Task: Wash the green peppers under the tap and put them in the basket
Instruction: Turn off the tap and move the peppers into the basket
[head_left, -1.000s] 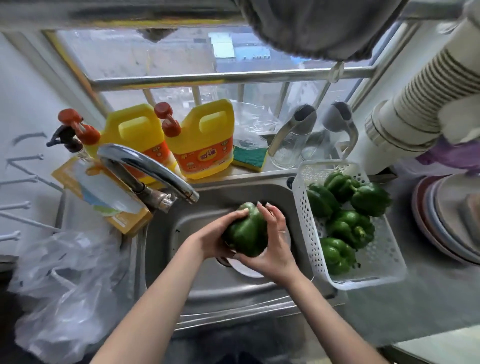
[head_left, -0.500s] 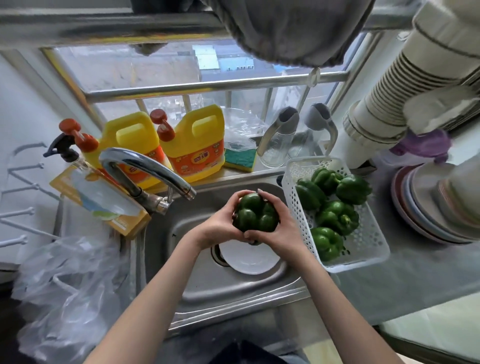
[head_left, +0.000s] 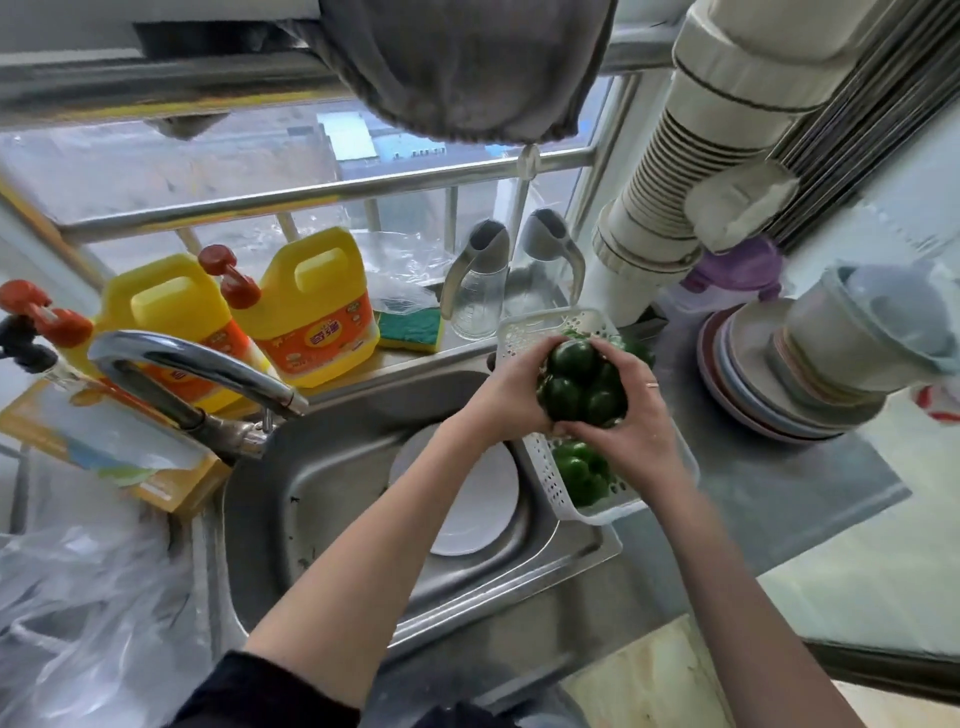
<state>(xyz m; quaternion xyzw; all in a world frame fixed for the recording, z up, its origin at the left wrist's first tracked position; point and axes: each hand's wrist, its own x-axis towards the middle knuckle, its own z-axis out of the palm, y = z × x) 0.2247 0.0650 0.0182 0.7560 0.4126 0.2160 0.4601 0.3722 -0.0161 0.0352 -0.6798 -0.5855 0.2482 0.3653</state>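
Both hands cup one green pepper (head_left: 582, 382) over the white basket (head_left: 545, 467), just right of the sink (head_left: 337, 493): left hand (head_left: 506, 392) wraps the pepper's left side w/ fingers curled round it, right hand (head_left: 631, 415) wraps the right & underside, thumb across the front. The pepper sits above the basket's middle, not yet down among the other peppers (head_left: 579, 470) already in there. Step in hand looks like the set-down, so I'd lower it straight into a gap btwn the ones already inside rather than drop it; peppers are hollow & thin-walled, so a fall could bruise or crack a lobe. A wet, glossy, waxy skin is prob slippery, so keep both palms under till it rests, then loosen fingers one side at a time. Basket is light perforated plastic, perched on the sink edge w/ its near corner overhanging the basin, so pressing down on that end may tip it; load toward the counter side. The pepper is dark green, lumpy, four-lobed, base facing the camera. Sink is brushed stainless, smooth, w/ a white plate (head_left: 467, 504) lying in the basin. Tap (head_left: 192, 374) is chrome, curved, spout aimed into the basin; can't tell if water is running.
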